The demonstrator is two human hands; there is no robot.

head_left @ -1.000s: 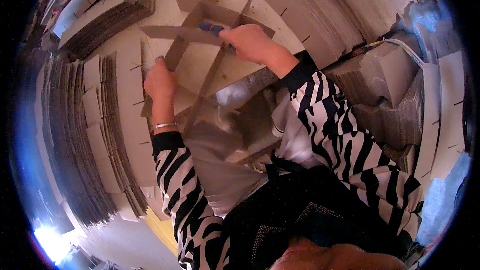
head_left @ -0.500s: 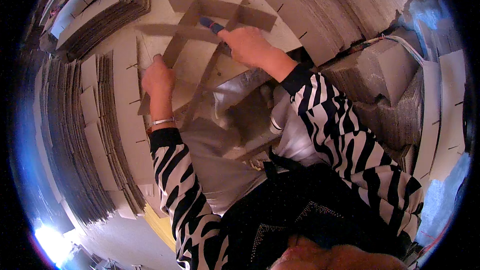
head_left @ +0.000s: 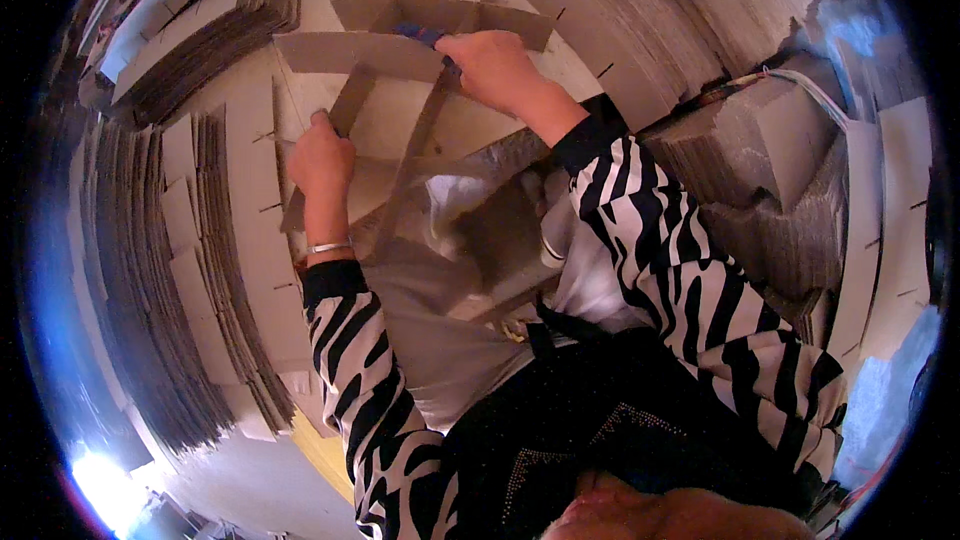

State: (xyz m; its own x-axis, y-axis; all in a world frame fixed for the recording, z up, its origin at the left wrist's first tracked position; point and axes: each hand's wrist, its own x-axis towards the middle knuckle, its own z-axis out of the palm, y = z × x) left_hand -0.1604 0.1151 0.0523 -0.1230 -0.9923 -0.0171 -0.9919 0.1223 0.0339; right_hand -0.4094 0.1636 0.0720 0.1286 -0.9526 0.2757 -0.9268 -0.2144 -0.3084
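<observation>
Two hands work on a cardboard divider grid (head_left: 400, 50) of interlocked slotted strips, lying at the top centre. Stacks of cardboard strips (head_left: 215, 200) lie at far left. Left hand (head_left: 322, 155): fingers curled closed, gripping the lower end of a diagonal strip (head_left: 350, 105). Right hand (head_left: 490, 65): fingers bent, pressing on the grid's cross strip; a small blue object (head_left: 420, 33) shows beside the fingertips.
</observation>
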